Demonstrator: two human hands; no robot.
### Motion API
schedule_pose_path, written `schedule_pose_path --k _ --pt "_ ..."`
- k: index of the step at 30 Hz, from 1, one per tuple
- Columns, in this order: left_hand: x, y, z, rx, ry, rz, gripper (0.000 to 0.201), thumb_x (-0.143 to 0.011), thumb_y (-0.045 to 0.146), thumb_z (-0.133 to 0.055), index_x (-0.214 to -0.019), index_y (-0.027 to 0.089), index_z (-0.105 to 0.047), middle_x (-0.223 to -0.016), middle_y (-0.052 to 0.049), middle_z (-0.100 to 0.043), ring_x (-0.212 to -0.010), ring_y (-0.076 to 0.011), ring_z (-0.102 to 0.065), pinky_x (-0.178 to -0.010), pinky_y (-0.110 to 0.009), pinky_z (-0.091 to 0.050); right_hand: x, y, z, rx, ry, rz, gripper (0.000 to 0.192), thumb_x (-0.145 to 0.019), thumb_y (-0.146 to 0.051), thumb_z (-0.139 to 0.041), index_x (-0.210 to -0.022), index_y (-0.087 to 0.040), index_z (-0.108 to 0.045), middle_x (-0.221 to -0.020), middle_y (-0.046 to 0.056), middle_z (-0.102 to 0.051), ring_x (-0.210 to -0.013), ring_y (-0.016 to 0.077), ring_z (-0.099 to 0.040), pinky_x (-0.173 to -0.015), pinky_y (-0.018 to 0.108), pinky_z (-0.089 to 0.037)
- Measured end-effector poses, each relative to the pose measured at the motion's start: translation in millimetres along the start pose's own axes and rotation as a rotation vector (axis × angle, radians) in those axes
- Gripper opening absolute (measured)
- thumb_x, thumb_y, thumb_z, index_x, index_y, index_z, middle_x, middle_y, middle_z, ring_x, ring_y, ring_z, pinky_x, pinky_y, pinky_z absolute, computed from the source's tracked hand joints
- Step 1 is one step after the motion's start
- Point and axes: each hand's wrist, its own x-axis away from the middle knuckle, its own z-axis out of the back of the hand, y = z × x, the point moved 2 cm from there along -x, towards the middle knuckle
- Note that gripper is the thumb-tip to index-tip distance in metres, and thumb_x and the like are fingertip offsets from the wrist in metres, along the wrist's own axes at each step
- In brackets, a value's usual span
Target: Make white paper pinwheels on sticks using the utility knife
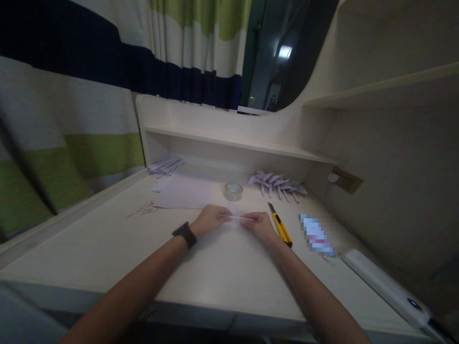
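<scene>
Dim shot, detail poor. Pale cream worktop (pixel 107 248); left hand (pixel 210 220) and right hand (pixel 258 224) pinch a thin white folded paper strip (pixel 236 218) stretched between them, fingers closed on its ends, shape unclear. Yellow utility knife (pixel 280 226) just right. Clear tape roll (pixel 233 191) beyond; folded white paper shapes (pixel 276 184) farther back.

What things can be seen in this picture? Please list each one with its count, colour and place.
paper strip: one, white, pinched between both hands
tape roll: one, clear, just beyond the hands
utility knife: one, yellow and black, beside the right hand
folded paper shapes: one pile, pale lilac, back right under the shelf
folded paper pieces: one pile, pale, back left corner
paper sheet: one, pale, left of the tape roll
scissors: one pair, light, left of the sheet
desk: one, cream
curtain: striped blue, green, white, left
left hand: black wristband
right hand: bare
</scene>
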Motion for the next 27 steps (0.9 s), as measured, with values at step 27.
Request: schedule_pose_path --k 27 --pt "12.8 26.3 -22.1 -0.322 -0.203 -0.112 0.020 -0.088 0.007 -0.039 -0.097 0.014 -0.056 -0.090 -0.010 -0.066 -0.088 -0.0214 -0.063 -0.074 -0.030 -0.046 14.0 -13.2 -10.2 0.793 -0.049 0.380 0.024 -0.087 -0.030 -0.052 -0.092 -0.022 -0.074 -0.089 0.007 -0.074 -0.079 0.0190 -0.068 -0.068 0.024 -0.042"
